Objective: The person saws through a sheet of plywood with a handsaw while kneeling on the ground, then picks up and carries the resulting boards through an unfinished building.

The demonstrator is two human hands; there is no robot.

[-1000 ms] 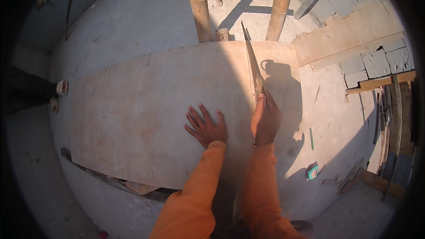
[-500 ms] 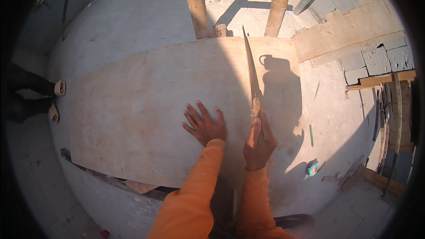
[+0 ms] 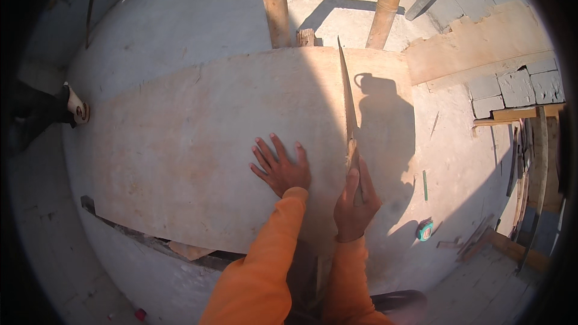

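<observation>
My left hand (image 3: 280, 168) lies spread flat on a large pale plywood sheet (image 3: 198, 114), fingers apart. My right hand (image 3: 355, 195) grips the wooden handle of a handsaw (image 3: 346, 90) to the right of it. The saw's narrow blade points away from me along a cut line near the sheet's right end, where a shadow falls on the wood. Right of the sheet, a green pencil-like stick (image 3: 425, 183) and a teal tape measure (image 3: 424, 229) lie on the floor.
Bamboo poles (image 3: 275, 6) stand beyond the sheet. Plywood offcuts (image 3: 475, 36), grey blocks (image 3: 515, 90) and timber strips (image 3: 542, 162) lie on the right. Another person's sandalled foot (image 3: 78, 105) and dark trousers are at the left edge.
My right hand and the saw have drawn back toward me since a second ago. The other person's feet have shifted. My left hand stays on the sheet.
</observation>
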